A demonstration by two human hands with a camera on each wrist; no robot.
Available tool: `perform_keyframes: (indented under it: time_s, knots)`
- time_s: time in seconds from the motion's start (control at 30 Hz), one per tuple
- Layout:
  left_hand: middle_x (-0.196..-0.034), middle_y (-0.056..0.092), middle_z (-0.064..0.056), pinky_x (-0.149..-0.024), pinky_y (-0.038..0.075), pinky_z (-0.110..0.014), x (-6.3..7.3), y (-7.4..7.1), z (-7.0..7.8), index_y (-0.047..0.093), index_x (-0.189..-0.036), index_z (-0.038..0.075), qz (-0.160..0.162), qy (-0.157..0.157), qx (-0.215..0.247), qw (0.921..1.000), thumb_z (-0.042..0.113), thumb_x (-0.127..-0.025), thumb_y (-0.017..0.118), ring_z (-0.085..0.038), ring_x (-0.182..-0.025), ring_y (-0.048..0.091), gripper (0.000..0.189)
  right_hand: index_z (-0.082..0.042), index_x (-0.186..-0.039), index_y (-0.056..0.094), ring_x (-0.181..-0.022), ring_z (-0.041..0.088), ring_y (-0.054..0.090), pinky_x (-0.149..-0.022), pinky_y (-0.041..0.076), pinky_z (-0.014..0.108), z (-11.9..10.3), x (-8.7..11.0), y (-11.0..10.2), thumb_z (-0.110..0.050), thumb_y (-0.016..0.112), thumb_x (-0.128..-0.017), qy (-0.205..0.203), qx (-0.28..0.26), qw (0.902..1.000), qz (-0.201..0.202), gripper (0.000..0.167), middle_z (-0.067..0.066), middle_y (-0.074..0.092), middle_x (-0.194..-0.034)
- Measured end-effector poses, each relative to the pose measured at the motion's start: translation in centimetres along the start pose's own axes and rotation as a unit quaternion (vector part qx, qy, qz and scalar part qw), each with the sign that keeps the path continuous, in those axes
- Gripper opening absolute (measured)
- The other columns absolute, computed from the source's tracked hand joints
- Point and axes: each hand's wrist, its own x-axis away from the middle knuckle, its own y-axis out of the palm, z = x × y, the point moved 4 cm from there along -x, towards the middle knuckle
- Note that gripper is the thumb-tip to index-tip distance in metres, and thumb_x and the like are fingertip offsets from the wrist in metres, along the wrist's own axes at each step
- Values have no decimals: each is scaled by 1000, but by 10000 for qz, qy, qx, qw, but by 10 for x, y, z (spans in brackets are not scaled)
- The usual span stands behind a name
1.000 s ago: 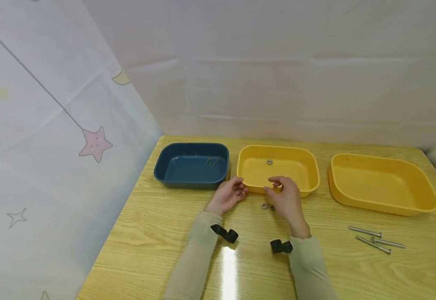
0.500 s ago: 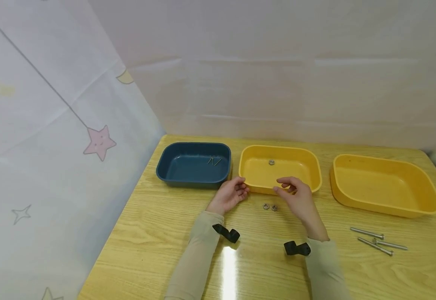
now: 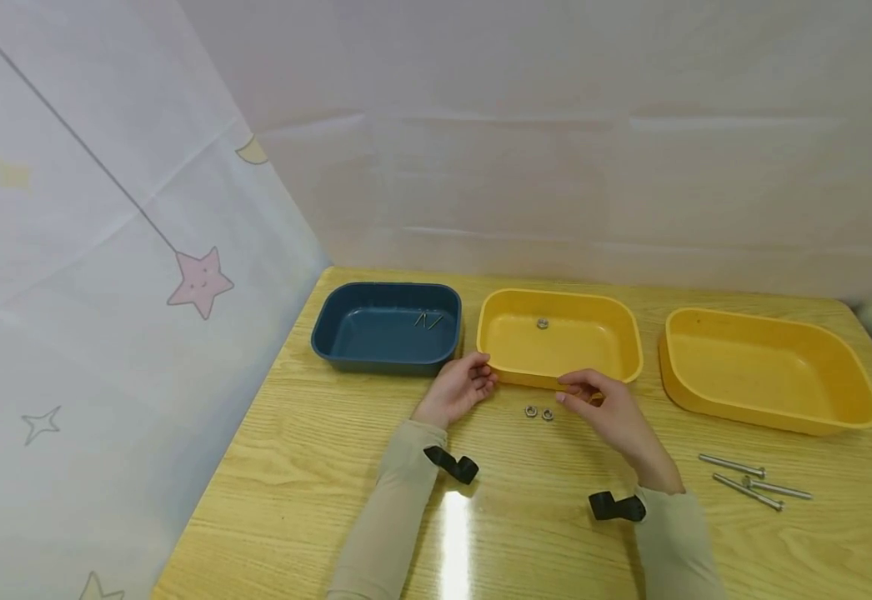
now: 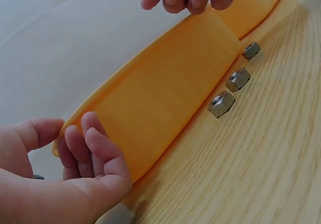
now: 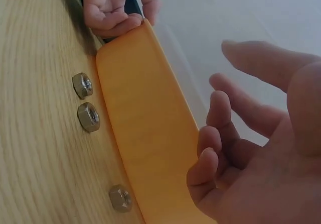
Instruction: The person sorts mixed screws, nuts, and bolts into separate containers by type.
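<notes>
My left hand (image 3: 453,393) pinches the front left corner rim of the middle yellow tray (image 3: 559,371), thumb on top and the other fingers curled against the outer wall. A single hex nut (image 3: 543,323) lies inside that tray. At the front rim's right part hovers my right hand (image 3: 607,410), its thumb and fingers apart with nothing between them. On the table before the tray, two nuts (image 3: 531,412) sit close together. A third nut (image 5: 120,199) lies farther right along the wall in the right wrist view; in the head view the right hand hides it.
A dark blue tray (image 3: 387,365) with several thin brass-coloured pins (image 3: 435,322) stands to the left. To the right is a larger yellow tray (image 3: 751,408). Three long bolts (image 3: 747,492) lie on the wooden table (image 3: 526,542) before it. A light cloth (image 3: 481,167) hangs behind.
My right hand has moved right and back from over the tray to its front edge, uncovering the two nuts in the head view. The left hand keeps its place on the rim.
</notes>
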Motion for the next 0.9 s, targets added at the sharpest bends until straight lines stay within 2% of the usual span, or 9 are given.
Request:
perform_keyframes:
  time_s: [0.2, 0.37, 0.5, 0.67, 0.9]
  knots:
    - [-78, 52, -2, -66, 46, -23, 1, 1, 1, 56, -86, 8, 40, 7, -29, 10000, 11, -97, 50, -16, -73, 55, 13, 1, -109, 65, -65, 10, 45, -57, 39, 22, 0, -1, 16, -16, 69, -90, -168, 102, 9987, -460, 26, 6, 58, -81]
    - [-77, 52, -1, -66, 46, -23, 1, 2, 1, 57, -83, 10, 85, -2, -46, 10000, 12, -97, 50, -16, -73, 55, 17, 2, -107, 65, -65, 13, 45, -56, 39, 24, 5, -3, 29, -12, 70, -88, 117, 321, 9979, -553, 25, 7, 57, -80]
    - [-76, 52, -2, -66, 46, -23, 1, 2, 1, 58, -81, 10, 33, 7, -69, 10000, 11, -97, 49, -16, -72, 55, 18, 0, -107, 65, -66, 15, 44, -56, 37, 24, 8, -4, 37, -12, 70, -87, 456, 561, 9963, -463, 23, 5, 52, -78]
    - [-76, 52, -2, -66, 46, -23, 1, 2, 1, 58, -82, 10, 40, 31, -78, 10000, 11, -97, 49, -16, -72, 55, 18, -4, -104, 67, -66, 15, 43, -61, 34, 27, 11, -7, 45, -11, 71, -83, 793, 867, 9930, -113, 23, 3, 48, -74]
    - [-76, 52, -1, -66, 46, -22, 1, 2, 1, 58, -82, 10, 60, 42, -83, 9999, 12, -97, 49, -15, -72, 55, 17, -12, -99, 70, -77, 20, 51, -74, 29, 40, 15, -11, 54, -18, 75, -80, 954, 1441, 9848, 144, 21, 1, 56, -76]
